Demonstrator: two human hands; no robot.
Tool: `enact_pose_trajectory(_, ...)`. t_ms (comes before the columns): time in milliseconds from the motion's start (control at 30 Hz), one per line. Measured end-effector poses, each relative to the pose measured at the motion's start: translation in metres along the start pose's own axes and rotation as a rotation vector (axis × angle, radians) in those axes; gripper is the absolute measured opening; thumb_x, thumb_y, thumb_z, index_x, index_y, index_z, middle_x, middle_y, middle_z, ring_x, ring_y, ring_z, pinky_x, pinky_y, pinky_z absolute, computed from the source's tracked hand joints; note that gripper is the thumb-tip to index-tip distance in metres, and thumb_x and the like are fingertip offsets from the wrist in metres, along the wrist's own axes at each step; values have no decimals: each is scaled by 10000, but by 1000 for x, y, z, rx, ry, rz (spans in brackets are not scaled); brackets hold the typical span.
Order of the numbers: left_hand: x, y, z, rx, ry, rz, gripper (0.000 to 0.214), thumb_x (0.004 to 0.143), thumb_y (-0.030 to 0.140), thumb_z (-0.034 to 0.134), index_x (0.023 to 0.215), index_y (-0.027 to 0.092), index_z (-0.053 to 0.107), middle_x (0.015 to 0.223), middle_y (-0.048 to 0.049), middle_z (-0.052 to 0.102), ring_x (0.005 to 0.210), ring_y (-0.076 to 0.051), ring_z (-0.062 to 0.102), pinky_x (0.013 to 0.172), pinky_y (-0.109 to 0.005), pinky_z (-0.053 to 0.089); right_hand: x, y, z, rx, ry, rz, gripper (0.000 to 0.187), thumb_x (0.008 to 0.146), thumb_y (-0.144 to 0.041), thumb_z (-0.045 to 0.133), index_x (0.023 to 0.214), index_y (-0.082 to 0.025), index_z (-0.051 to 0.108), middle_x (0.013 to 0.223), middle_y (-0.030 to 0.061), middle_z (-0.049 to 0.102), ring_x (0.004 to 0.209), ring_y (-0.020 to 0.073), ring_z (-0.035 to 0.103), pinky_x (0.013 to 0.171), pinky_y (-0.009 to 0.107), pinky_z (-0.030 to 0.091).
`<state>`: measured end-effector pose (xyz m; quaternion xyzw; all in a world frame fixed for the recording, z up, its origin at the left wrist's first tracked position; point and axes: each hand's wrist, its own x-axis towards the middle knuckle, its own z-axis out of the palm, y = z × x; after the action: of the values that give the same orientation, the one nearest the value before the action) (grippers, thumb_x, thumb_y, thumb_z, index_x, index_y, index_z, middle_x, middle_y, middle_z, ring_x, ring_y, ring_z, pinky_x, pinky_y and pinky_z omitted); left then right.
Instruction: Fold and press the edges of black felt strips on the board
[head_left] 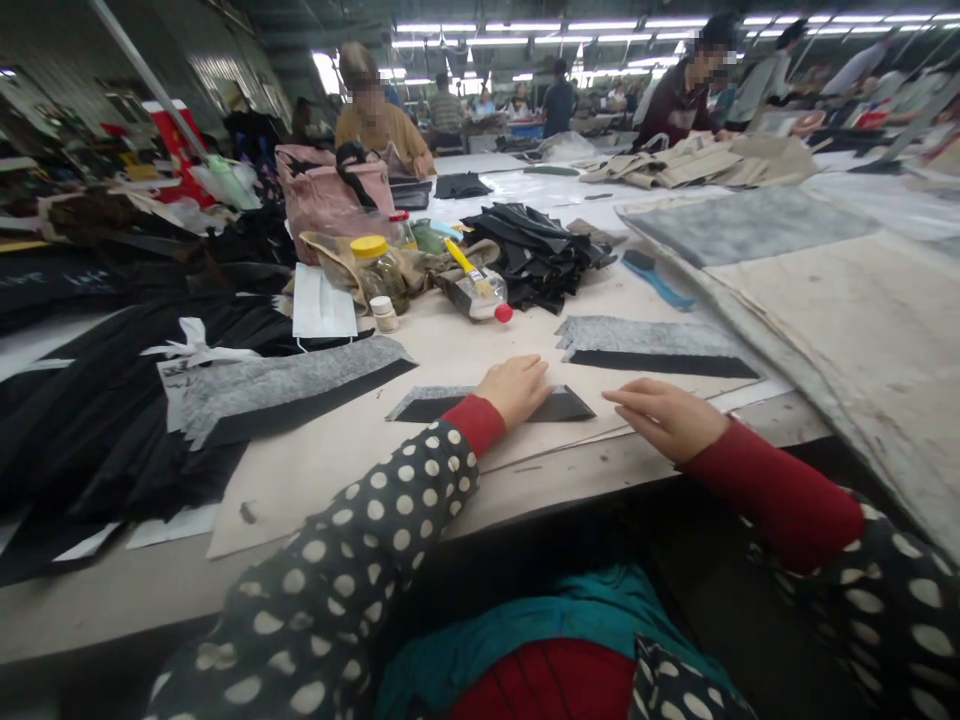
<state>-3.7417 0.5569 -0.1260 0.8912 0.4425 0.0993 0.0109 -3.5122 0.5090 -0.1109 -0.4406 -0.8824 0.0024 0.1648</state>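
Note:
My left hand (516, 388) lies on a small black-and-grey fabric piece (566, 404), fingers stretched out to the right across its middle. Just right of that piece, my right hand (664, 412) hovers near the table's front edge with its fingers extended and nothing visible in them. A stack of grey-and-black fabric pieces (652, 345) lies beyond my right hand. To the left, more long grey pieces with black edges (300, 385) rest partly over black fabric (135, 410). White cloth ties (199, 345) lie on that side.
Behind the hands stand a yellow-lidded jar (379, 270), a small white bottle (384, 315), a plastic bottle with a yellow brush (476, 285), and a heap of black pieces (532, 250). Layered pale sheets (847, 290) border the right. Co-workers (379, 120) stand across the table.

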Motion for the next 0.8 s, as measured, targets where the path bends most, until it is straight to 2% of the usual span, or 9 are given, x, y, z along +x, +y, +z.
enact_pose_trajectory(100, -4, 2, 14, -2, 33, -15, 393, 848, 400, 326, 1150, 176, 439, 1247, -67, 452, 1137, -185, 396, 928, -344, 338, 3, -5, 18, 3, -31, -48, 345, 810, -209, 339, 1031, -139, 594, 915, 107, 590, 814, 173, 548, 748, 303, 457)
enact_pose_trajectory(233, -7, 1, 19, -1, 41, -32, 390, 849, 413, 321, 1159, 200, 424, 1259, -55, 434, 1150, -188, 369, 919, -366, 332, 4, -11, 33, -54, -63, -87, 347, 766, -139, 358, 1008, -137, 606, 897, 111, 589, 791, 181, 532, 738, 321, 446)
enact_pose_trajectory(333, -7, 0, 18, -20, 35, -29, 371, 843, 409, 342, 1145, 217, 438, 1240, -50, 444, 1132, -188, 378, 909, -365, 336, 6, -13, 33, -105, -84, -83, 335, 746, -127, 378, 978, -136, 619, 868, 114, 589, 766, 191, 523, 727, 338, 436)
enact_pose_trajectory(433, -7, -1, 16, -75, 46, -4, 297, 835, 363, 381, 1074, 228, 494, 1165, -30, 493, 1071, -174, 418, 895, -341, 351, 15, -9, 27, -47, -131, -71, 303, 742, -142, 388, 905, -148, 643, 836, 98, 599, 749, 179, 536, 718, 314, 438)
enact_pose_trajectory(500, -6, 0, 15, -125, 59, -6, 247, 820, 330, 416, 1018, 228, 522, 1123, -16, 513, 1034, -166, 435, 883, -325, 361, 25, -3, 22, 41, -205, -42, 269, 756, -195, 398, 823, -177, 658, 785, 68, 616, 703, 157, 552, 669, 273, 448)
enact_pose_trajectory(600, -6, 2, 15, -186, 77, -41, 204, 789, 305, 468, 964, 223, 531, 1070, -10, 530, 984, -169, 451, 849, -323, 381, 46, 5, 17, 115, -307, 75, 264, 775, -294, 411, 761, -198, 657, 713, 32, 634, 626, 136, 559, 585, 241, 445)
enact_pose_trajectory(700, -5, 4, 14, -216, 92, -78, 183, 766, 292, 497, 932, 223, 532, 988, -8, 548, 931, -173, 467, 807, -325, 397, 65, 8, 21, 139, -300, 188, 255, 740, -298, 468, 873, -167, 641, 738, 34, 640, 634, 136, 563, 583, 238, 443)
enact_pose_trajectory(800, -5, 3, 13, -231, 101, -105, 176, 754, 293, 508, 912, 223, 544, 944, -13, 551, 904, -178, 474, 783, -323, 404, 75, 8, 30, 237, -319, 195, 292, 705, -247, 499, 955, -147, 612, 717, 22, 625, 618, 121, 551, 570, 224, 438)
